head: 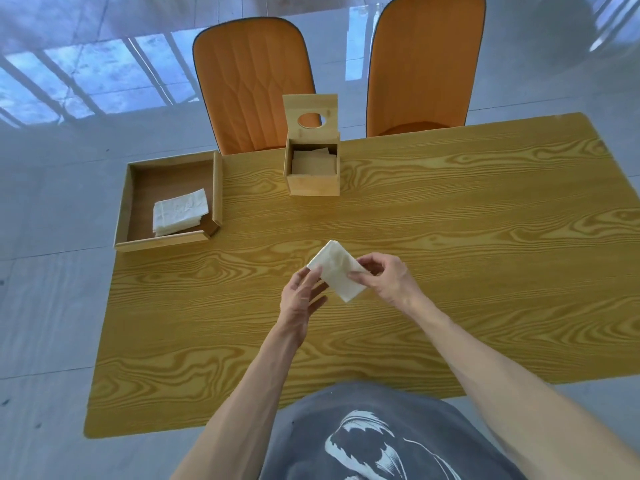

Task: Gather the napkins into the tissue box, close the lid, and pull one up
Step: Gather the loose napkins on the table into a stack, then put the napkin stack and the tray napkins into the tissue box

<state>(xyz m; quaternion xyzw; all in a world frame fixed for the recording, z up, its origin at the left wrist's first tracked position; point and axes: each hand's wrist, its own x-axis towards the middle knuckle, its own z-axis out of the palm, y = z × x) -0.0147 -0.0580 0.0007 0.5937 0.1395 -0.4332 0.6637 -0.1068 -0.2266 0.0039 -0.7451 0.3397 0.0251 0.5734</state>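
Observation:
A folded white napkin [335, 270] is held above the middle of the table between both hands. My left hand [301, 299] pinches its near-left corner, and my right hand [384, 277] grips its right edge with thumb and fingers. The wooden tissue box [313, 183] stands at the far middle of the table. Its lid [310, 114], which has an oval hole, is tipped up and back. Some napkins [313, 162] lie inside the box. A small stack of white napkins [180, 211] lies in the wooden tray [162, 242] at the far left.
The wood-grain table [450, 254] spreads wide to the right of my hands. Two orange chairs [254, 81] stand behind its far edge. The tray overhangs the table's left corner. Pale tiled floor surrounds the table.

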